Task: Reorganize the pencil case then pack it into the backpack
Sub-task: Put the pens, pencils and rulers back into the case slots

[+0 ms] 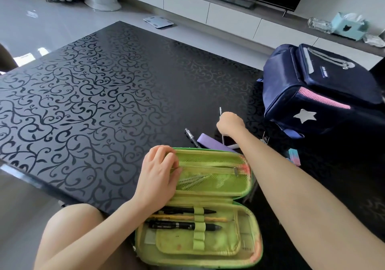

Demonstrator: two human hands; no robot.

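Head view. The green pencil case (208, 186) lies opened flat at the near edge of a black scroll-patterned table (93, 94), its mesh-pocketed lid on the far side and its tray on the near side. In the tray, two black pens (183, 225) and a yellow pencil (187, 217) sit under elastic loops. The left hand (160, 171) holds the left end of the lid, fingers curled over its rim and mesh. The right hand (230, 124), beyond the case, is closed in a fist round a thin white rod (220, 111) held nearly upright; what kind of tool it is cannot be told. Loose on the table just behind the lid are a black pen (191, 137) and a purple object (214, 142); a pink-and-teal eraser (293, 155) lies to the right of the forearm. The navy backpack (320, 94), with a silver star and pink mesh, rests on the table's far right, apart from the case.
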